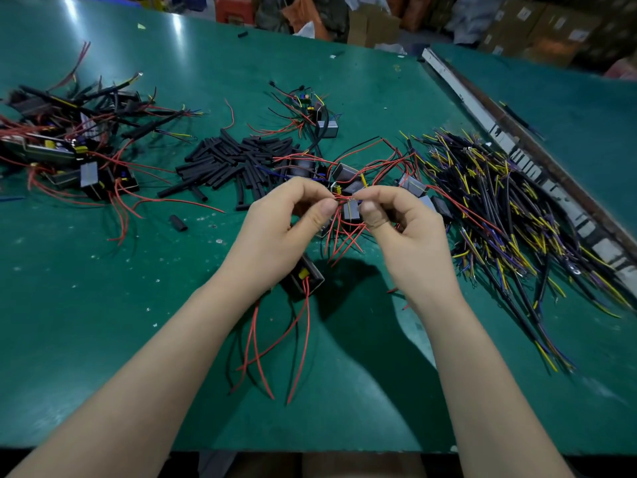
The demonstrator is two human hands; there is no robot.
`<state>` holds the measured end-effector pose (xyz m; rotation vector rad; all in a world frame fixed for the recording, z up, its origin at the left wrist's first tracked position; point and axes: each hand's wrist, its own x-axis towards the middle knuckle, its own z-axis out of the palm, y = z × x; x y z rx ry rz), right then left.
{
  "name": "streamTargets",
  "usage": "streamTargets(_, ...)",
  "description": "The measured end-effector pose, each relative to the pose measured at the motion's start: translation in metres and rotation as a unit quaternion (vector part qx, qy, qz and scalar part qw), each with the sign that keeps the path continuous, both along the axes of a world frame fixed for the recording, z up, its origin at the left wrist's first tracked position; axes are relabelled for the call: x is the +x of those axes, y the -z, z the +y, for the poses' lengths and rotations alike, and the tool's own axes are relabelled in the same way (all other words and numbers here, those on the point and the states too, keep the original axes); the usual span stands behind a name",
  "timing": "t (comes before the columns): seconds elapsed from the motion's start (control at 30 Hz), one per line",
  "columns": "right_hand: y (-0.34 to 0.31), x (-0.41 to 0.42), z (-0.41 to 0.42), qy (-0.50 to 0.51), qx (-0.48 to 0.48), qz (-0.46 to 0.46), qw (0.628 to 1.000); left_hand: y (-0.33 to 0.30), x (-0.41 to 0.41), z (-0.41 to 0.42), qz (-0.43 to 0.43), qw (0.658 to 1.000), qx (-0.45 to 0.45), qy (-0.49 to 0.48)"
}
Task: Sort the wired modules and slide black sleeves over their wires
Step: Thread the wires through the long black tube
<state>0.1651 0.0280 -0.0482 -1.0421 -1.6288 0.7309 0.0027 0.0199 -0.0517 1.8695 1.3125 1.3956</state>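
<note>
My left hand [286,222] and my right hand [396,222] meet above the middle of the green table [103,305]. Both pinch thin red wires [341,201] of a small grey module [351,212] held between them. Another module [303,276] with a yellow part lies under my left wrist, its red wires trailing toward me. A pile of short black sleeves [234,160] lies just beyond my left hand. Several loose modules with red wires [344,170] sit behind my hands.
A heap of modules with sleeved wires [69,139] fills the far left. A large bundle of black, yellow and purple wires [499,208] spreads on the right beside a metal rail [482,112]. A single sleeve [178,222] lies alone. Boxes stand beyond the table.
</note>
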Motion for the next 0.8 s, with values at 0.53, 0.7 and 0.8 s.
streamTargets(0.53, 0.0043, -0.0091, -0.0027, -0.013, -0.042, 0.045, 0.998, 0.0010, 0.0046, -0.0036, 0.079, 0.983, 0.154, -0.067)
streamTargets(0.7, 0.0035, -0.0098, -0.0034, -0.010, -0.045, 0.049, 0.998, 0.0022, 0.0057, -0.0034, 0.066, 0.983, 0.156, -0.072)
streamTargets(0.8, 0.0028, -0.0104, -0.0036, -0.014, -0.046, 0.049, 0.998, 0.0030, 0.0060, -0.0032, 0.062, 0.985, 0.145, -0.077)
